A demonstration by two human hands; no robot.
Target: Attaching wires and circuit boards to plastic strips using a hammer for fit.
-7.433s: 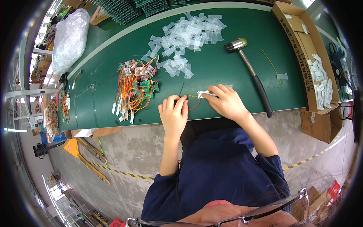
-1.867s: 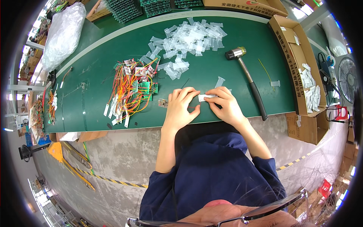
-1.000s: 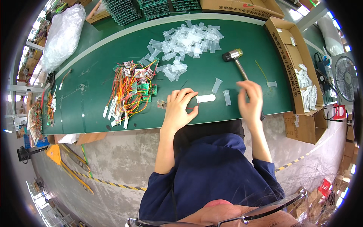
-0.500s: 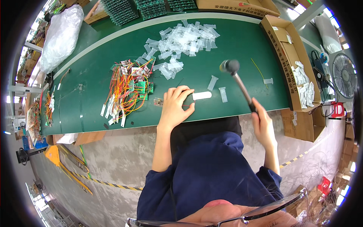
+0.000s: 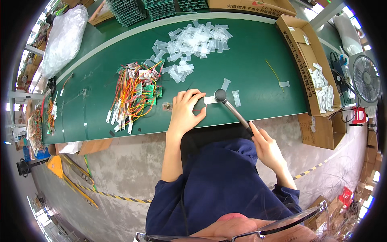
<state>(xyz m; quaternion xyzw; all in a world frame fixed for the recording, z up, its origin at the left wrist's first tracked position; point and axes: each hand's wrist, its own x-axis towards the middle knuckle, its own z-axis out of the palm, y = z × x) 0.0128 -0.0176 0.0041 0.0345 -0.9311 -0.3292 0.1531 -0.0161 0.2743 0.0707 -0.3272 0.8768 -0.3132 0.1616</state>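
The right hand [image 5: 267,148] is closed round the hammer [image 5: 235,112], its head over the white tag [image 5: 209,100] — which lies just right of the left hand [image 5: 185,113], thumb and fingers spread — with bundled wires [image 5: 131,101] farther left.

- one hammer [image 5: 235,113]
- one white strip [image 5: 209,100] by its head
- one heap of clear pieces [image 5: 201,42], too jumbled to count
- three loose clear pieces [image 5: 236,98]
- one loose yellow-green wire [image 5: 272,69]
- one fan [image 5: 366,78]
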